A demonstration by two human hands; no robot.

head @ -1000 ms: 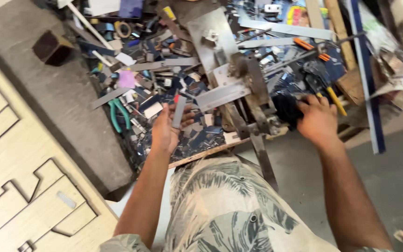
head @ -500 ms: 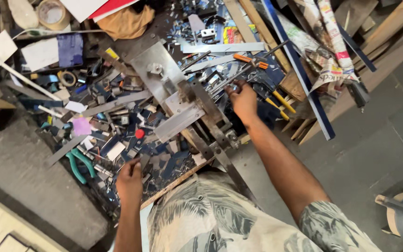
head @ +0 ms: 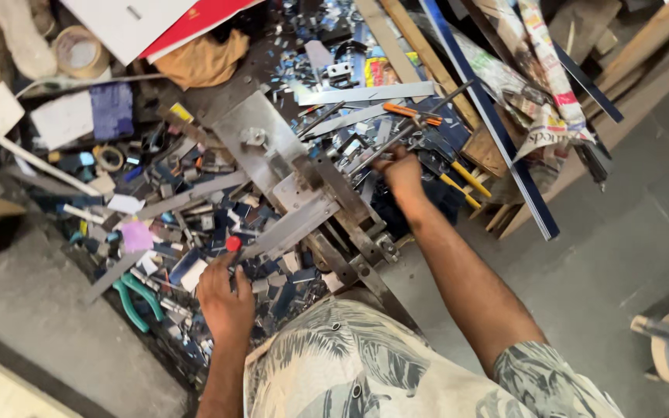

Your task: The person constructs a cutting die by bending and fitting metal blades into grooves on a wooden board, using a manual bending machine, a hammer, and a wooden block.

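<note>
A metal press-like cutting tool (head: 303, 193) lies across a heap of blue and silver metal scraps (head: 195, 209). My left hand (head: 224, 298) rests at the near end of its lever, fingers closed beside a small red knob (head: 233, 243). My right hand (head: 401, 174) reaches farther in and is closed around a thin metal rod (head: 416, 125) that slants up to the right. Orange-handled pliers (head: 412, 113) and yellow-handled tools (head: 466, 182) lie close to that hand.
Green-handled pliers (head: 137, 298) lie left of my left hand. A long blue strip (head: 489, 116), wooden slats (head: 396, 46) and folded newspaper (head: 543, 93) are piled at the right. Tape rolls (head: 79, 53), white card and a red sheet (head: 195, 23) sit at the top left. Concrete floor (head: 621, 248) lies at the right.
The view has swung left and closer. My right hand has shifted from the tool's far side onto the thin rod; my left hand stays at the lever's near end.
</note>
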